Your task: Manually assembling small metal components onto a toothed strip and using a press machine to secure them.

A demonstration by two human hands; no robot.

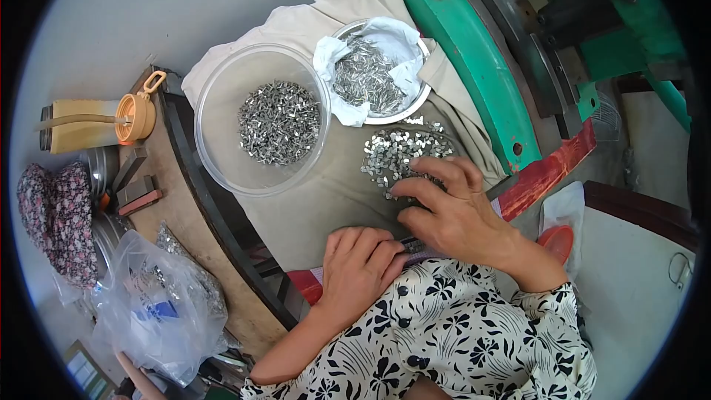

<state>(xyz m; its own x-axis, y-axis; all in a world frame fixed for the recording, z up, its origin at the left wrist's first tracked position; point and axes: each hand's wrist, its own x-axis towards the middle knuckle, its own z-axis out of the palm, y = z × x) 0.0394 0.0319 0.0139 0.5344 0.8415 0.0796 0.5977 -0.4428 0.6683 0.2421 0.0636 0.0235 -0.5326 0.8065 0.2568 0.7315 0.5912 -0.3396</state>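
Note:
A loose heap of small flat shiny metal pieces (pixel 396 152) lies on the cloth-covered table. My right hand (pixel 455 211) reaches over its near side, fingers bent and apart, tips at the pieces; anything beneath them is hidden. At the table's near edge, my left hand (pixel 359 267) has its fingers curled closed beside a dark narrow object (pixel 412 245); what lies inside its grip is hidden. A clear round plastic tub (pixel 211 130) holds many small metal parts (pixel 278 122). Behind the heap, a bowl (pixel 422 96) lined with white plastic contains thin metal pins (pixel 366 78).
A green machine frame (pixel 474 74) stands along the right. To the left, a wooden table (pixel 167 192) bears an orange-lidded container (pixel 135 117), dark metal blocks (pixel 137 191) and a clear plastic bag (pixel 159 311). Low on the right is a red dish (pixel 557 241).

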